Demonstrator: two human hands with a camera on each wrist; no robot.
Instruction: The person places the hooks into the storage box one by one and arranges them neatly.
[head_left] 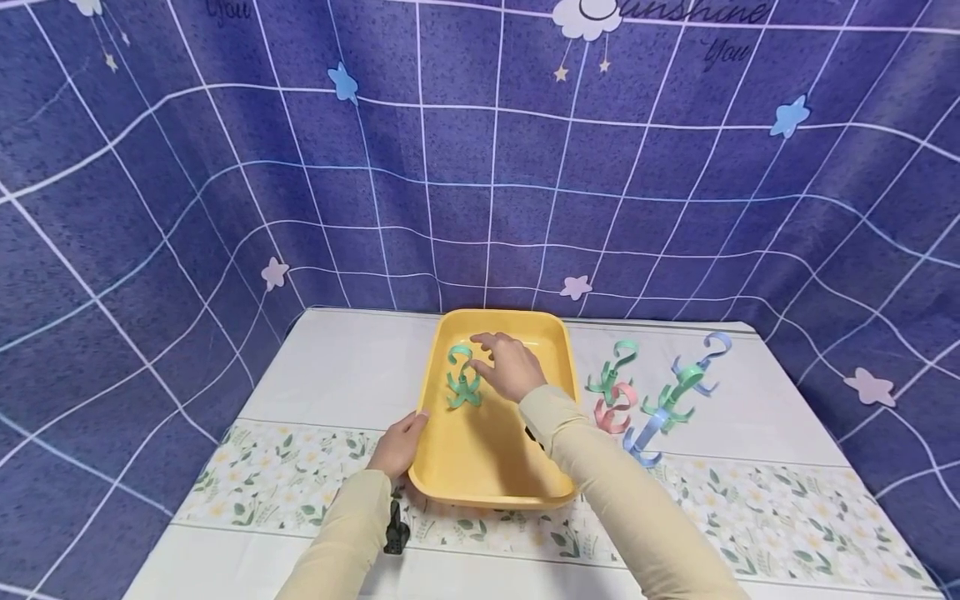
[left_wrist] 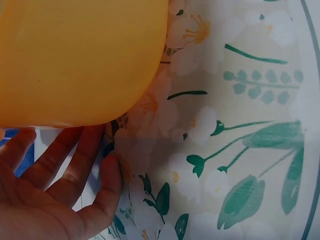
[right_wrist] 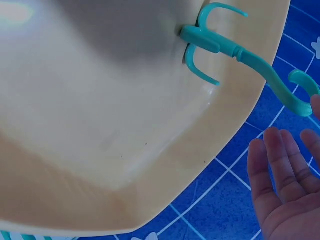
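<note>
A yellow plastic basin [head_left: 498, 479] lies on the table, and a green four-claw hanging hook [head_left: 463, 390] stands inside it towards the left, its curved top upward. My left hand [head_left: 399, 446] holds the basin's left rim, thumb at the edge; in the left wrist view its fingers [left_wrist: 65, 165] reach against the basin's outer side. Over the basin, my right hand [head_left: 512, 367] has its fingers loosely spread and grips nothing. In the right wrist view its thumb is right by the curved end of the green hook [right_wrist: 260, 65], the other fingers [right_wrist: 277, 160] apart from it.
Right of the basin, several more hooks stand on the table: a green one [head_left: 611, 377], a pink one [head_left: 613, 410], another green one [head_left: 675, 400] and blue ones [head_left: 647, 435]. Blue grid-patterned cloth [head_left: 487, 208] hangs behind and at both sides. The tabletop [head_left: 345, 358] is white with a floral band.
</note>
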